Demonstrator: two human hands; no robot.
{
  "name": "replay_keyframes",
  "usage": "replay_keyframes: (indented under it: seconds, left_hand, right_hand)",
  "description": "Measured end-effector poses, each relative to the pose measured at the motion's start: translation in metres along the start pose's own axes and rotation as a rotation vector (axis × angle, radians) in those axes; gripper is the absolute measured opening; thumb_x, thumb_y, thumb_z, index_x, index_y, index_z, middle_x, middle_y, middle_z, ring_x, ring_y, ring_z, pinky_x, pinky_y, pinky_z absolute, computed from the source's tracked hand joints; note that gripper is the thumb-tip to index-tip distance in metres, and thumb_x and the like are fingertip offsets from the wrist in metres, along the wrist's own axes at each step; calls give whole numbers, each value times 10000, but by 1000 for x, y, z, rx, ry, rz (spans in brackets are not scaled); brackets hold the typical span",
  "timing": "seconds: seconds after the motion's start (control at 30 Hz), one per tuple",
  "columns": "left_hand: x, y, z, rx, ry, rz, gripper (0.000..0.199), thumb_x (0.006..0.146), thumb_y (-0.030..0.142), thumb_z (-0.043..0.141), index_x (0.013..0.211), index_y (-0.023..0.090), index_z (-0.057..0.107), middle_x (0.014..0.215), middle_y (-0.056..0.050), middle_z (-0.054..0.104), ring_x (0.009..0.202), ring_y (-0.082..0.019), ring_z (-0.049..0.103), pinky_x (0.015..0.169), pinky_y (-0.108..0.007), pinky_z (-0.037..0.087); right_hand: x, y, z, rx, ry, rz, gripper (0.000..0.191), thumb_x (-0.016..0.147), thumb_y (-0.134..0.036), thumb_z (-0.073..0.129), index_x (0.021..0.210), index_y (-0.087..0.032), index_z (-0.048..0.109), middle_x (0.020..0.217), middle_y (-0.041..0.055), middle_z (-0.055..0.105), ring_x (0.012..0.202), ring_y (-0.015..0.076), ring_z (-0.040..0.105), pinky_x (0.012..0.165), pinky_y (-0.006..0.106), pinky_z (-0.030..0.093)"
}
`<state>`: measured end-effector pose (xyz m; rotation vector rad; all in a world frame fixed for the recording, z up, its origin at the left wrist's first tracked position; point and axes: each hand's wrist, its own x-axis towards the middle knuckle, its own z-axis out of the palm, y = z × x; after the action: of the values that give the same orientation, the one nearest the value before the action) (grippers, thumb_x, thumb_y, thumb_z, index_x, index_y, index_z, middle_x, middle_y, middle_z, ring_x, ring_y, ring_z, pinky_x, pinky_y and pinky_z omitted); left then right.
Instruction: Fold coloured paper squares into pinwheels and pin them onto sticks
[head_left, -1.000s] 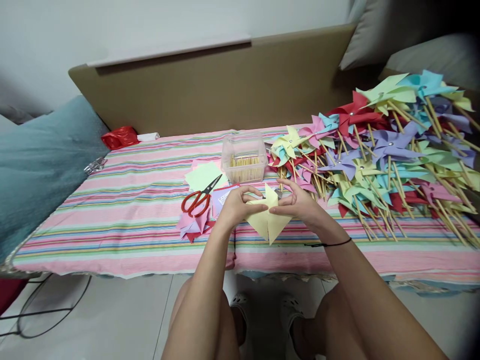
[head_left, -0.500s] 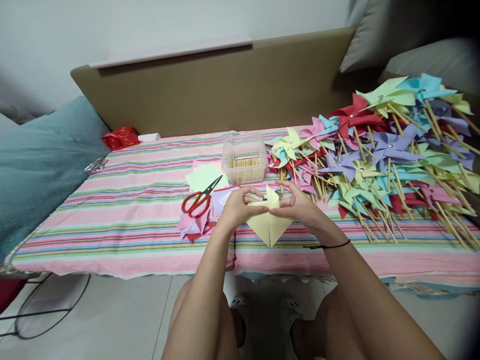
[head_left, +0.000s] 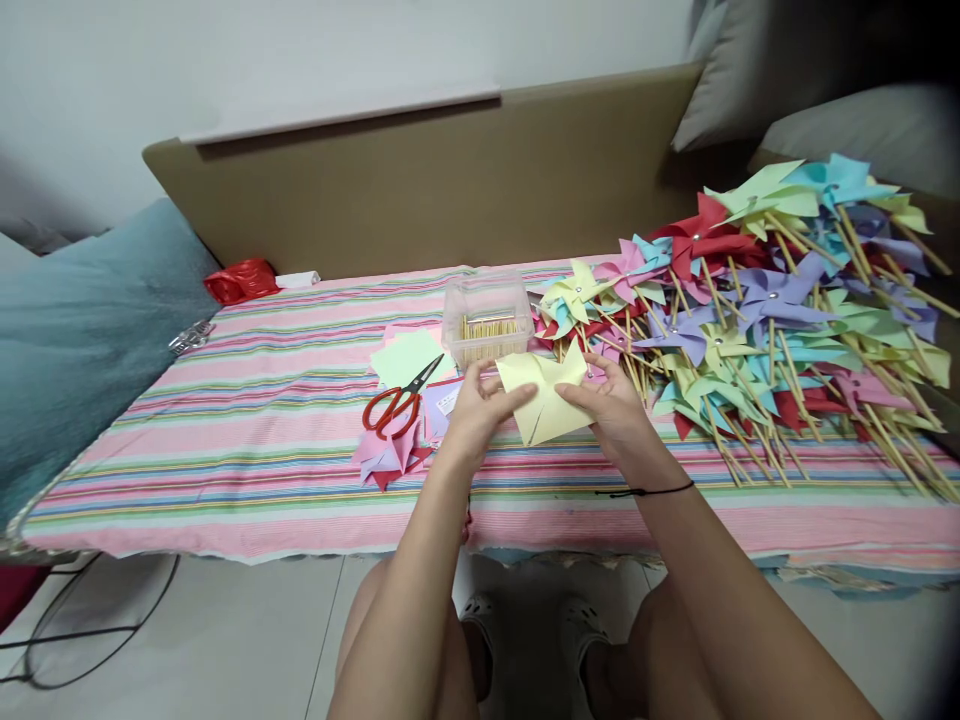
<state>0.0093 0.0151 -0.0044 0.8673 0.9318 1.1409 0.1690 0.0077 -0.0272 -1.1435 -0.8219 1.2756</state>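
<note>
Left hand [head_left: 480, 410] and right hand [head_left: 619, 406] grip yellow paper [head_left: 550, 413], thumbs uppermost.

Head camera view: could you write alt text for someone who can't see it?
A person's left hand and right hand hold slit, pale yellow paper over a striped cloth. Red-handled scissors and a clear box of thin sticks lie nearby, left of a heap of colourful paper pinwheels.

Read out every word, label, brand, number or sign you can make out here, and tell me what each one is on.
Legible text: none.
White label on the purple paper: faint dark marks, too small and blurred to read.
Yellow paper: no writing visible.
</note>
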Motion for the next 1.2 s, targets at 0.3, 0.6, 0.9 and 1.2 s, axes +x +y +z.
replay_keyframes:
  seconds: [0.3,0.6,0.9,1.2]
  left_hand:
    - [5,-15,6,263,112,171,553,568,270,794,1022,191,487,876,-35,650,815,-188,636,698,-279,496]
    - [3,-13,5,264,135,128,611,530,254,803,999,217,413,782,13,614,659,-141,589,613,-250,467]
    - [2,-13,7,239,151,149,586,529,245,802,961,215,408,735,30,612,608,-129,583,574,-240,461]
    - [-2,-5,-2,173,49,145,591,680,260,705,1172,243,377,1009,-56,650,744,-149,644,664,-289,522]
  right_hand:
    - [-6,1,7,-76,-18,-15,845,511,-397,832,1180,-251,337,752,18,700,700,238,686,672,382,551]
    - [-6,0,7,-56,-66,0,899,501,-380,843,1227,-249,329,766,22,726,675,232,698,641,365,564]
    - [-3,4,5,-25,-62,-8,817,485,-348,858,1147,-258,389,724,24,732,651,257,707,590,377,572]
    - [-1,0,2,30,62,8,783,467,-310,857,1116,-233,426,646,-30,676,616,212,674,585,323,539]
